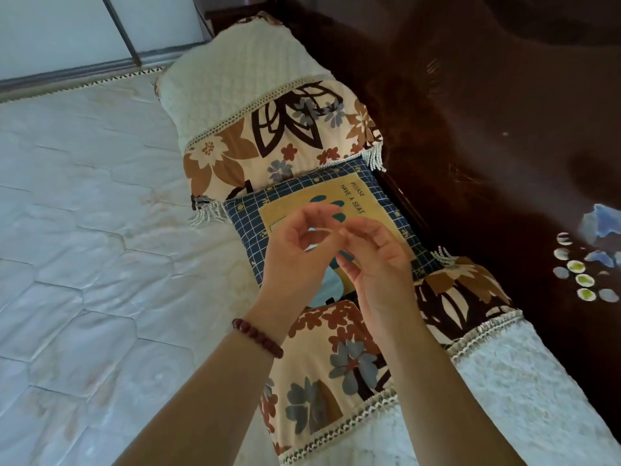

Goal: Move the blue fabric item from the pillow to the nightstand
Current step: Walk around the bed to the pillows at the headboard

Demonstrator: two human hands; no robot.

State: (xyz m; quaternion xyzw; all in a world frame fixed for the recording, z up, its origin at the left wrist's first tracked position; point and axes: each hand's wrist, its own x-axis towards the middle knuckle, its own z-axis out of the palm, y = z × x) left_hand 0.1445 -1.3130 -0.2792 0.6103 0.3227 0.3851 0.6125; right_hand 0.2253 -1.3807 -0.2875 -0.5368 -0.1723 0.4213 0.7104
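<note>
Left hand and right hand are held together, fingers loosely curled, tips touching, nothing gripped. Directly beneath them, the blue fabric item is laid flat between two floral pillows on the mattress.

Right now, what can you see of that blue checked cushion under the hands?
The blue checked cushion is soft fabric: navy border with white grid round a mustard panel printed PLEASE HAVE A SEAT. It lies flat between the far floral pillow and the near floral pillow, touching both. The left hand and right hand hover over its middle, hiding part.
</note>
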